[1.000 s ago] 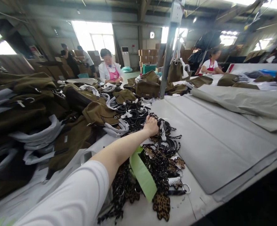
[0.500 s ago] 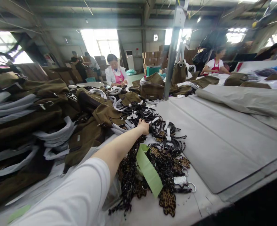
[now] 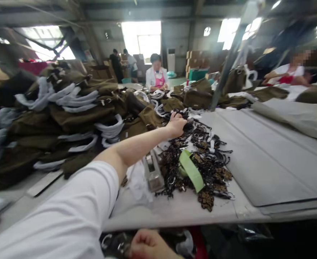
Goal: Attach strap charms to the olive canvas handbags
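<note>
My left hand (image 3: 177, 125) stretches over the table, its fingers closed on a dark coiled strap (image 3: 188, 126) at the far end of a heap. In that heap lie black braided cords with leopard-print charms (image 3: 207, 200) and metal rings. A light green strip (image 3: 191, 171) rests on top. Low in the view, in front of the table edge, my right hand (image 3: 147, 245) is curled closed; whatever it may hold is hidden. Behind it shows a dark bag (image 3: 117, 242) with metal fittings, partly covered by the hand.
Olive bags (image 3: 80, 115) with grey-wrapped handles are piled on the left. A tape dispenser (image 3: 153, 172) stands beside the heap. Grey sheeting (image 3: 244, 154) covers the right of the table, near a metal post (image 3: 228, 64). A person in a pink apron (image 3: 158, 77) works across the table.
The view has swung left and tipped down. My left hand is still at the far end of the heap, now at a dark coil. My right hand and the tape dispenser have come into view.
</note>
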Demonstrator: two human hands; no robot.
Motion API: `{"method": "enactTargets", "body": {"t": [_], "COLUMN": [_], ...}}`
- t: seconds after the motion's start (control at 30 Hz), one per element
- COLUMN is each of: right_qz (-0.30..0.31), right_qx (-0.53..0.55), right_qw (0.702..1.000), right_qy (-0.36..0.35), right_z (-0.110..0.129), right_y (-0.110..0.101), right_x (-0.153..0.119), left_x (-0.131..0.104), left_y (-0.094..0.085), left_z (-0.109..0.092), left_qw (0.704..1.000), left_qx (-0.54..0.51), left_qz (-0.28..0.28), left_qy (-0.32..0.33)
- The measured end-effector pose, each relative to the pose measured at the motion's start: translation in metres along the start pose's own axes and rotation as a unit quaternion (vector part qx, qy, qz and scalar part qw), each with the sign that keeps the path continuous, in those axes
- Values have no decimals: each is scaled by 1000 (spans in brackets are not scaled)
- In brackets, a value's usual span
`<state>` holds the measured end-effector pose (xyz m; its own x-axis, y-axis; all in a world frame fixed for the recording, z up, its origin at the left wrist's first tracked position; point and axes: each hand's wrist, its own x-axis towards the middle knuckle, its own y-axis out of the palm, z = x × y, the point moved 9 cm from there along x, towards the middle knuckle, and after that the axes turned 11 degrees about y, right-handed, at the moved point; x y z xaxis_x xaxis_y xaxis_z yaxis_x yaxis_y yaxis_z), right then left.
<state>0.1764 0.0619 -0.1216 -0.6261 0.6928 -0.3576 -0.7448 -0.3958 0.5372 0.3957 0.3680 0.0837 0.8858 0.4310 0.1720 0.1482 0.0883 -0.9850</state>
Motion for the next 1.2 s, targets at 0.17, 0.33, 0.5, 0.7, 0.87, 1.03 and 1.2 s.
{"method": "enactTargets", "body": {"t": [0.17, 0.33, 0.5, 0.7, 0.87, 1.03, 1.2], "right_qz": [64, 106, 97, 60, -43, -187, -209], "right_qx": [3, -61, -106, -93, -32, 54, 83], "right_qw": [998, 992, 988, 992, 998, 981, 973], "right_qy": [11, 22, 51, 67, 46, -7, 53], "right_z": [-18, -24, -30, -20, -11, -3, -18], "right_y": [48, 88, 112, 123, 101, 63, 50], "right_x": [12, 14, 18, 17, 20, 19, 28], "left_x": [-152, -323, -423, -453, -447, -450, -455], "left_y": [-74, -59, 19, 56, 17, 46, 70], "left_z": [12, 10, 7, 10, 3, -35, -49], "left_qw": [995, 996, 994, 982, 965, 943, 933], "left_qx": [54, 74, 11, -88, -164, -199, -206], "left_qz": [-62, -24, 22, 66, -33, 58, 46], "left_qy": [53, -35, -103, -153, -201, -260, -291]}}
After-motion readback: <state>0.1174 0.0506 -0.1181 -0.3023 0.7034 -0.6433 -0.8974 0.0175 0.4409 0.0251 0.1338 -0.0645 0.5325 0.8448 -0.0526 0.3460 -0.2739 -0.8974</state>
